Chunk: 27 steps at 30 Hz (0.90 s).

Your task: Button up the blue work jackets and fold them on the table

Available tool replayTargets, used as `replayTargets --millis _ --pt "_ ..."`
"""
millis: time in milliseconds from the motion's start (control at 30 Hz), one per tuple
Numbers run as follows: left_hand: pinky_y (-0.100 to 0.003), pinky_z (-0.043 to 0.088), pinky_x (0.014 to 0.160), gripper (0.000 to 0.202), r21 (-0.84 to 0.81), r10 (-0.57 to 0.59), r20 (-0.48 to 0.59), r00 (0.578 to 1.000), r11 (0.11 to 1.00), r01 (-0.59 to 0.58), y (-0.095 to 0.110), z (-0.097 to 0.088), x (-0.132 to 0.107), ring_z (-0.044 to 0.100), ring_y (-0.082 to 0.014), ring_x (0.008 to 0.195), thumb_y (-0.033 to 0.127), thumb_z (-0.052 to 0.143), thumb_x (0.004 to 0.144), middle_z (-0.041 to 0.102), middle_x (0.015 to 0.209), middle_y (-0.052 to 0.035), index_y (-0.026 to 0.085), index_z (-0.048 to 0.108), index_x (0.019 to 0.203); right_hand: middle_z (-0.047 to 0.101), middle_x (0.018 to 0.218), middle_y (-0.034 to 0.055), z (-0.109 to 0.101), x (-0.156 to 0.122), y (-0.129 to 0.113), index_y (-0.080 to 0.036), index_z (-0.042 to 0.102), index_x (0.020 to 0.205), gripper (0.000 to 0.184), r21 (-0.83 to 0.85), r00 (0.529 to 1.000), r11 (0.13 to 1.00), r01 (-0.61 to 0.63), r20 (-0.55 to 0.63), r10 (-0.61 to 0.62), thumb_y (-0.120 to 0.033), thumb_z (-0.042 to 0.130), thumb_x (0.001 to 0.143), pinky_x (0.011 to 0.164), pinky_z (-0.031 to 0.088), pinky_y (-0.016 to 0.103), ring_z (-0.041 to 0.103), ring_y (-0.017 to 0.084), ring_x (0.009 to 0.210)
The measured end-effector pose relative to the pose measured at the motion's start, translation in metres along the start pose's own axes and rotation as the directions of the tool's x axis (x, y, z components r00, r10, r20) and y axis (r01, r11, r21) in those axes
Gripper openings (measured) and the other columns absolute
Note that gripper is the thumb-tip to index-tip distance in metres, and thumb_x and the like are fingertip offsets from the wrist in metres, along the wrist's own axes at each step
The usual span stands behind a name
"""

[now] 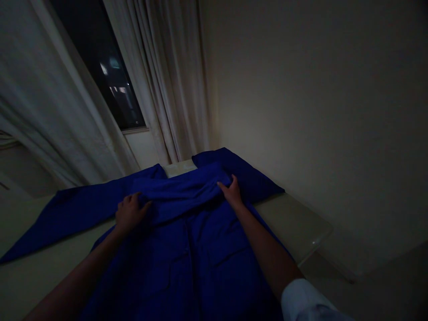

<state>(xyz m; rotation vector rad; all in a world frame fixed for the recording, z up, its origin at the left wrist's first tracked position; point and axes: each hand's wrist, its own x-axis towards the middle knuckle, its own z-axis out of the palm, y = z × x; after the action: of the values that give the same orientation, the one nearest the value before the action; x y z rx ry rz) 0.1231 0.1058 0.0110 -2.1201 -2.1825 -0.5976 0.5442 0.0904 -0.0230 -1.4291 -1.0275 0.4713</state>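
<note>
A dark blue button-front work shirt (187, 263) lies spread on a pale surface (290, 220), with chest pockets showing near the bottom of the view. Its upper part is folded over into a thick band (177, 196). One sleeve (63, 220) stretches out to the left, and another blue part (240, 174) lies bunched at the far end. My left hand (130, 213) rests on the band, fingers apart. My right hand (232, 191) pinches the band's upper edge.
White curtains (167, 80) hang on both sides of a dark window (103, 62) at the far end. A plain beige wall (317, 111) rises to the right. The pale surface ends in a rounded corner (326, 234) at right. A white shirt cuff (307, 301) covers my right forearm.
</note>
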Motion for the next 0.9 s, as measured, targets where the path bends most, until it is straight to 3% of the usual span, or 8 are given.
replayTargets --millis 67,167,300,400,567,700,767,900 --pt "-0.060 0.045 0.105 0.094 0.018 -0.181 0.039 0.983 0.983 0.180 -0.014 0.002 0.001 0.052 -0.0518 0.134 0.071 0.046 0.087 0.053 0.146 -0.0330 0.002 0.044 0.151 0.063 0.144 0.0160 0.001 0.002 -0.005 -0.019 0.050 0.147 0.074 0.011 0.988 0.988 0.156 0.013 -0.156 -0.040 0.076 0.080 0.118 0.043 0.050 0.059 0.032 0.135" --pt "-0.054 0.051 0.101 0.095 -0.041 -0.279 0.171 0.945 0.956 0.290 -0.032 0.003 0.007 0.061 -0.0496 0.126 0.070 0.050 0.086 0.061 0.136 -0.0353 -0.006 0.048 0.143 0.056 0.152 0.0150 -0.001 0.006 -0.007 -0.018 0.046 0.150 0.069 0.023 0.936 0.937 0.350 -0.046 -0.348 -0.033 0.068 0.087 0.121 0.041 0.046 0.054 0.028 0.141" --pt "-0.051 0.057 0.093 0.068 -0.059 -0.329 0.187 0.926 0.937 0.345 -0.045 -0.002 0.013 0.068 -0.0455 0.116 0.056 0.056 0.085 0.072 0.124 -0.0285 0.003 0.066 0.127 0.063 0.142 0.0188 -0.005 0.012 0.005 -0.015 0.049 0.147 0.071 -0.127 0.970 0.967 0.222 -0.067 -0.232 -0.026 0.071 0.081 0.114 0.046 0.053 0.062 0.033 0.129" --pt "-0.053 0.058 0.090 0.051 -0.061 -0.352 0.129 0.927 0.930 0.362 -0.046 -0.007 0.010 0.070 -0.0446 0.113 0.044 0.049 0.090 0.075 0.115 -0.0254 0.008 0.072 0.118 0.067 0.133 0.0168 -0.005 0.016 0.016 -0.018 0.051 0.147 0.065 -0.142 0.955 0.947 0.288 -0.031 -0.295 -0.031 0.070 0.086 0.108 0.051 0.050 0.066 0.032 0.121" --pt "-0.054 0.053 0.102 0.060 -0.077 -0.340 0.000 0.940 0.938 0.339 -0.029 -0.014 -0.014 0.063 -0.0428 0.126 0.033 0.043 0.095 0.065 0.135 -0.0300 0.002 0.054 0.145 0.067 0.123 0.0191 -0.008 0.018 0.025 -0.012 0.048 0.147 0.063 -0.137 0.956 0.959 0.248 -0.126 -0.265 -0.025 0.064 0.087 0.100 0.054 0.048 0.066 0.029 0.111" --pt "-0.055 0.045 0.114 0.072 -0.073 -0.006 -0.010 1.000 0.997 0.005 -0.004 -0.027 -0.078 0.053 -0.0405 0.140 0.044 0.048 0.094 0.052 0.152 -0.0276 0.005 0.044 0.154 0.059 0.127 0.0204 -0.009 0.012 0.017 -0.012 0.054 0.138 0.054 -0.145 0.928 0.947 0.287 -0.203 -0.312 -0.023 0.062 0.086 0.098 0.055 0.045 0.062 0.027 0.111" --pt "-0.052 0.043 0.118 0.069 -0.126 0.194 0.014 0.981 0.974 -0.191 -0.001 -0.035 -0.130 0.053 -0.0360 0.142 0.050 0.046 0.095 0.054 0.153 -0.0209 0.011 0.047 0.153 0.059 0.124 0.0186 -0.014 0.006 0.005 -0.013 0.057 0.134 0.047 -0.150 0.920 0.943 0.297 -0.218 -0.324 -0.023 0.060 0.088 0.097 0.055 0.044 0.062 0.026 0.106" --pt "-0.055 0.046 0.117 0.064 -0.210 0.156 0.023 0.988 0.966 -0.148 -0.046 -0.046 -0.252 0.061 -0.0356 0.134 0.059 0.052 0.091 0.064 0.146 -0.0131 0.026 0.058 0.146 0.066 0.117 0.0151 -0.050 -0.027 -0.022 -0.014 0.062 0.128 0.044 -0.179 0.950 0.933 0.313 0.056 -0.308 -0.030 0.066 0.087 0.094 0.057 0.045 0.065 0.024 0.095"
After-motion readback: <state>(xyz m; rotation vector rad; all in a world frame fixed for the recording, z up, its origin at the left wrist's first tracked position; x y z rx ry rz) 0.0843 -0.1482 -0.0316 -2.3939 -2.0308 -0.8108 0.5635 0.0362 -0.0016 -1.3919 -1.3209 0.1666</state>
